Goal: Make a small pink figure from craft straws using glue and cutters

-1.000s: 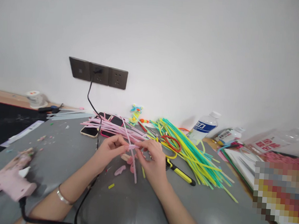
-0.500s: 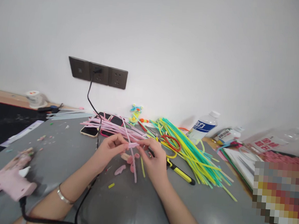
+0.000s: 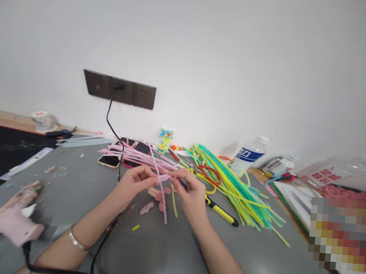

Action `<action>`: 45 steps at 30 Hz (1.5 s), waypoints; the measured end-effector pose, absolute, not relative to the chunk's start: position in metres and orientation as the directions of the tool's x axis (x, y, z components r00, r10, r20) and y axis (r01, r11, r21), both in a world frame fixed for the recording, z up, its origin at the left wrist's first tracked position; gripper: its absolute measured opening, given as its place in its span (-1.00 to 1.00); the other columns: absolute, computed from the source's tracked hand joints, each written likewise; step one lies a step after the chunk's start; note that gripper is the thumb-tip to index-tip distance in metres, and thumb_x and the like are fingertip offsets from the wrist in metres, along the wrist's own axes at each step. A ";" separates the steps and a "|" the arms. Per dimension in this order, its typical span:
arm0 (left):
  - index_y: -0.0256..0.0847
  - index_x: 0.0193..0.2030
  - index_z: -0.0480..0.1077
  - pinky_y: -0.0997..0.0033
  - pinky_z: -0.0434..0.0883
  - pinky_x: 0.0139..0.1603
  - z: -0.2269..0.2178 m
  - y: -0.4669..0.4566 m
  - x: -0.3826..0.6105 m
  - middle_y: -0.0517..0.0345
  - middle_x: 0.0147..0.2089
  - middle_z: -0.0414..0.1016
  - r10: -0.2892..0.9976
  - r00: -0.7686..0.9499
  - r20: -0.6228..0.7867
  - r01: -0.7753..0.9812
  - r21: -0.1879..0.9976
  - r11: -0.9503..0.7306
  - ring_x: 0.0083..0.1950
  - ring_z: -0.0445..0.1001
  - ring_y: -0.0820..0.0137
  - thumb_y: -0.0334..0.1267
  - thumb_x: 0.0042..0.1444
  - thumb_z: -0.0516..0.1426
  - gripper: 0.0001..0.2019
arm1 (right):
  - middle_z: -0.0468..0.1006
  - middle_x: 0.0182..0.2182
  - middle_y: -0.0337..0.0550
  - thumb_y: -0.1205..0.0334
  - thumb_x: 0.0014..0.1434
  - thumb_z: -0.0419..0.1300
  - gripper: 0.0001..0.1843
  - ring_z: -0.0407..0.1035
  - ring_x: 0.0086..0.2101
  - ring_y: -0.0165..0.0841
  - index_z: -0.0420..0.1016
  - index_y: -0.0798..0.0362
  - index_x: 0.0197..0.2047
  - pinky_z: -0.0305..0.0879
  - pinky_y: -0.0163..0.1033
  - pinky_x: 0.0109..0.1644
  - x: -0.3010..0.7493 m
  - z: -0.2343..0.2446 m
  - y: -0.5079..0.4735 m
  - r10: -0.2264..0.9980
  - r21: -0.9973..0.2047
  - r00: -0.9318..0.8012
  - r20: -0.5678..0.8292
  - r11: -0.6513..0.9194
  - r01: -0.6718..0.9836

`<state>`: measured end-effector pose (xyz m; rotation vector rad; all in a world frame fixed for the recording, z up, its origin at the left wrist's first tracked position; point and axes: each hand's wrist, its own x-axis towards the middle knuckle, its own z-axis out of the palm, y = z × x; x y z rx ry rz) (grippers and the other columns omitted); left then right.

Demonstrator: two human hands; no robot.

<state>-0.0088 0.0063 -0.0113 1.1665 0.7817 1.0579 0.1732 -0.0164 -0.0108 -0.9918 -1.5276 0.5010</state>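
Pinching a pink stem (image 3: 164, 205), seemingly, both hands (image 3: 136, 187) (image 3: 191, 196) hover well inside tabletop (image 3: 142, 254) edges.

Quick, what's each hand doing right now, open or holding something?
Left hand: closed, pinching a pink pipe cleaner.
Right hand: closed, thumb and finger pinching pink pipe cleaner too.

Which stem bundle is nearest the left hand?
The pale pink bundle, just beyond the left hand. The yellow-and-green bundle lies farther off, to the right of the right hand.
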 end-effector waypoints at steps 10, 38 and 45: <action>-0.24 -0.46 0.45 0.52 0.30 -0.37 -0.008 0.005 -0.008 0.23 -0.49 0.51 0.941 0.337 0.031 -0.236 0.970 0.053 -0.46 0.38 0.49 -0.16 -0.07 0.35 -0.77 | 0.64 -0.36 -0.18 0.30 0.19 0.26 -0.95 0.48 -0.32 -0.26 0.57 -0.03 -0.29 0.24 -0.11 -0.14 0.175 -0.006 -0.021 0.743 -0.638 -0.003 0.669 0.576 0.512; -0.25 -0.47 0.46 0.49 0.33 -0.32 -0.011 0.005 -0.007 0.21 -0.46 0.48 0.943 0.319 0.093 -0.208 0.978 -0.026 -0.39 0.41 0.45 -0.15 -0.05 0.35 -0.77 | 0.61 -0.40 -0.25 0.25 0.18 0.28 -0.96 0.40 -0.44 -0.34 0.50 -0.03 -0.32 0.11 -0.13 -0.20 0.171 -0.006 -0.023 0.740 -0.606 -0.006 0.673 0.556 0.568; -0.23 -0.46 0.48 0.50 0.34 -0.30 -0.011 0.004 -0.008 0.22 -0.46 0.51 0.933 0.350 0.090 -0.217 0.976 -0.013 -0.39 0.42 0.46 -0.18 -0.01 0.33 -0.81 | 0.62 -0.39 -0.26 0.28 0.18 0.28 -0.96 0.42 -0.43 -0.34 0.50 -0.03 -0.32 0.09 -0.14 -0.21 0.171 -0.005 -0.024 0.733 -0.600 -0.004 0.680 0.560 0.571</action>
